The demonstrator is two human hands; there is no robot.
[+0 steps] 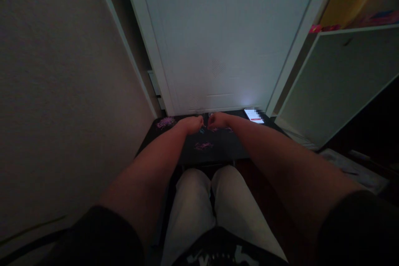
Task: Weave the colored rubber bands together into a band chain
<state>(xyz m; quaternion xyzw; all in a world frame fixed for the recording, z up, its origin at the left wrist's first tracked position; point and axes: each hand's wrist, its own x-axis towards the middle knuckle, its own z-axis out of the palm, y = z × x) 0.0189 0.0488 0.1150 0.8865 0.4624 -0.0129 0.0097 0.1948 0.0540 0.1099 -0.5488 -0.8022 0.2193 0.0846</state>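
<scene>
Both hands are over a small black table, close together but apart. My left hand [195, 124] is closed, its fingertips pinched near a small bluish piece [202, 131]; what it holds is too small to name. Just right of it, my right hand [217, 120] is curled closed, and anything inside it is hidden. Small pink and purple pieces lie in a loose pile [203, 146] nearer the front edge. More of them show beneath my right hand. A larger purple-pink pile [165, 122] sits at the table's far left corner.
A lit phone [254, 115] lies at the back right of the black table [218, 151]. Behind the table stands a white door [230, 41]. There is a wall [77, 70] on the left and a shelf unit [336, 75] on the right. My legs are below the front edge.
</scene>
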